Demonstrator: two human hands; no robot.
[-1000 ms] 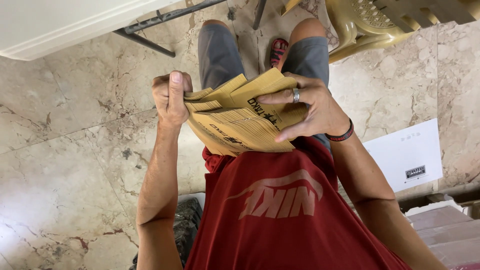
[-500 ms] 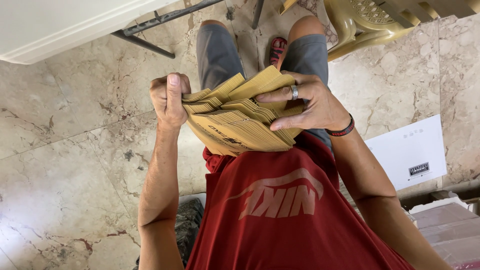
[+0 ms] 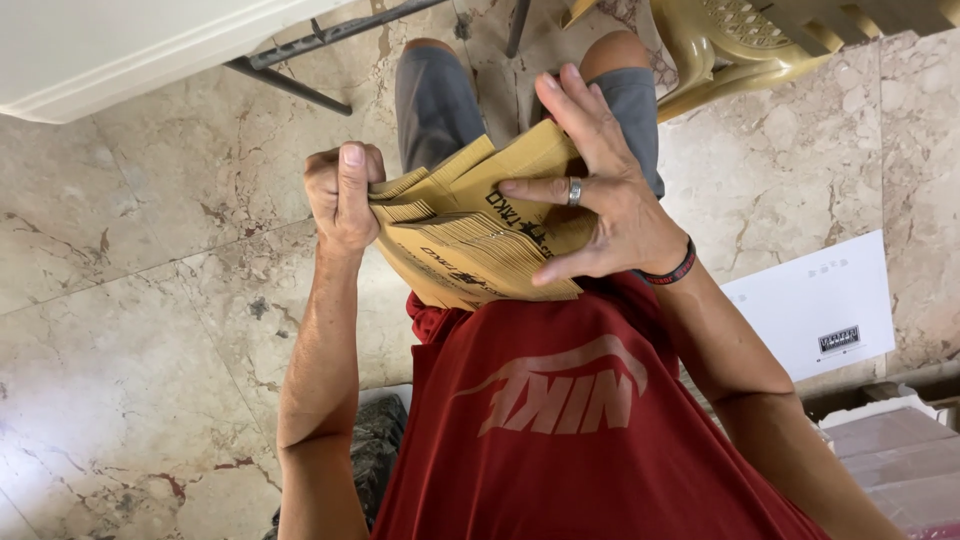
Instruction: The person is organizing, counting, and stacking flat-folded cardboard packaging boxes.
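Note:
I hold a thick stack of flat brown paper bags [image 3: 470,250] with black print, fanned at its edges, over my lap. My left hand [image 3: 342,195] grips the stack's left end, thumb pressed on top. My right hand [image 3: 610,205], with a ring and a dark wristband, rests on the right side of the stack. Its fingers are spread, the upper ones lifted off the paper, the ring and little fingers lying across the bags. Its thumb is hidden behind the stack. My red shirt [image 3: 560,430] and grey shorts [image 3: 435,100] fill the middle of the view.
A white tabletop edge [image 3: 120,50] with dark metal legs [image 3: 300,60] is at the upper left. A tan plastic chair [image 3: 740,40] stands at the upper right. A white sheet [image 3: 820,300] and boxes [image 3: 900,450] lie at the right on the marble floor [image 3: 130,330].
My right hand's fingers have lifted and spread over the stack, which is now fanned more widely. The left hand keeps its grip.

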